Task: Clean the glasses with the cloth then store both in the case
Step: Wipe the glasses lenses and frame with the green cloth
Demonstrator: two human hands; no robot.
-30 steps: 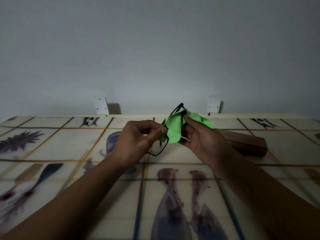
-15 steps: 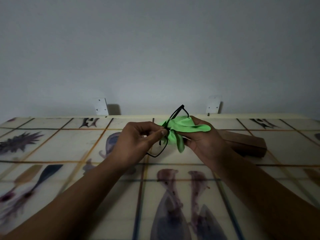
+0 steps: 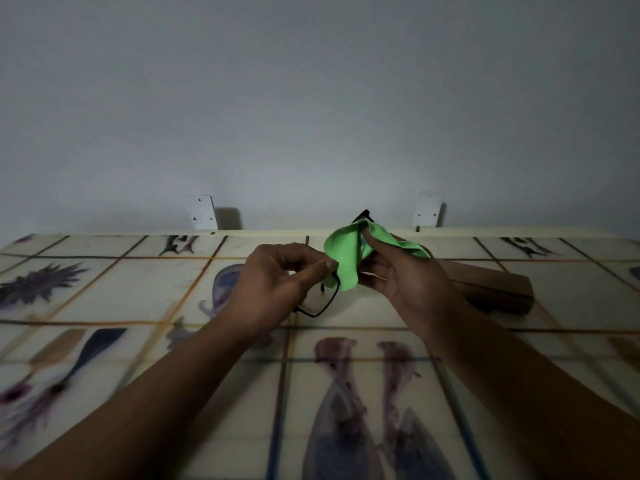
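Black-framed glasses [image 3: 323,301] are held above the table, tilted, with one lens low at the centre and the far end [image 3: 363,214] poking out behind the cloth. My left hand [image 3: 277,282] pinches the frame near the bridge. A bright green cloth [image 3: 349,258] is wrapped over the upper lens, and my right hand [image 3: 405,282] grips it with thumb and fingers on either side. A brown case [image 3: 495,291] lies on the table to the right, behind my right hand; I cannot tell whether it is open.
The table [image 3: 104,292] has a pale cover printed with sea creatures and a line grid. Its far edge meets a grey wall with two white brackets [image 3: 202,213] [image 3: 427,213].
The cloth has shifted up over the upper lens and spread wider, covering more of the frame. My right hand's fingers have re-gripped it. My left hand keeps about the same hold.
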